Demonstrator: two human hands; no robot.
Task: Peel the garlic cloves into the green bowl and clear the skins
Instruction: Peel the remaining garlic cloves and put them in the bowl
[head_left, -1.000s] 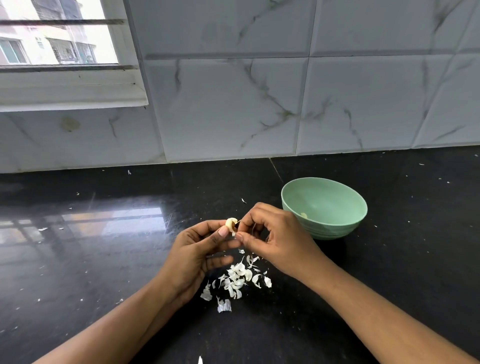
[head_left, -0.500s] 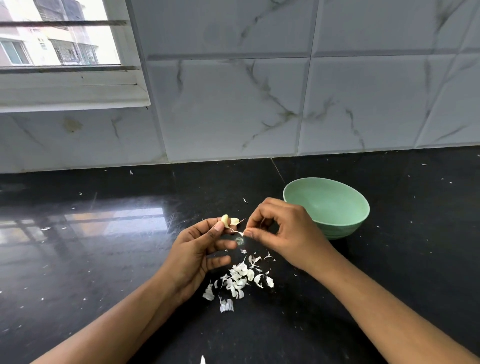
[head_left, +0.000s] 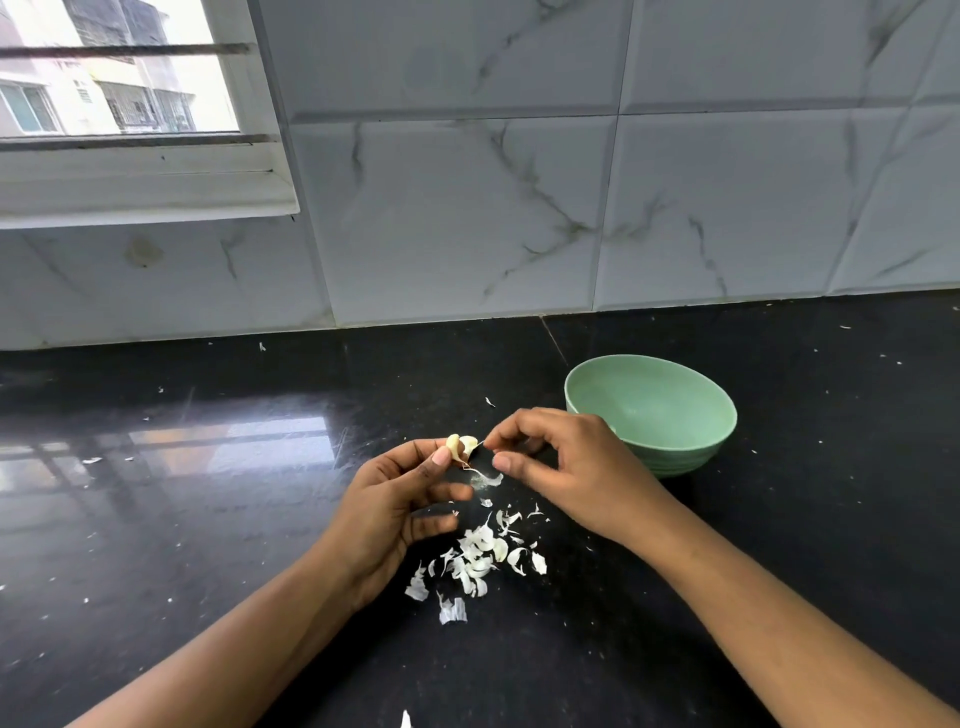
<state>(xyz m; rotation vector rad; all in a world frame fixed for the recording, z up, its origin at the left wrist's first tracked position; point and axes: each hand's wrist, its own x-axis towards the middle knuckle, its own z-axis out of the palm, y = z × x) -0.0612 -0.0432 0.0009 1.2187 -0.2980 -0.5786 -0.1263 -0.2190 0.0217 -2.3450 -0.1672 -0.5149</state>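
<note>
Left hand (head_left: 395, 504) pinches the garlic clove (head_left: 456, 446) above the surface (head_left: 208, 519), left of the green bowl (head_left: 675, 457). Right hand (head_left: 571, 478), fingers curled, meets the trailing skin (head_left: 491, 478); whether it grips cannot be told. Skin pile (head_left: 480, 558) lies below.

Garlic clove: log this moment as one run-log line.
step: peeling | left hand holds garlic clove | right hand pinches skin strip | skins pile on counter | green bowl beside right hand

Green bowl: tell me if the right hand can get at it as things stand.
Probably yes. The right hand sits just in front of the near rim of the green bowl, nothing between them. Its fingers seem to pinch a skin strip off the garlic clove; drop that first.
</note>
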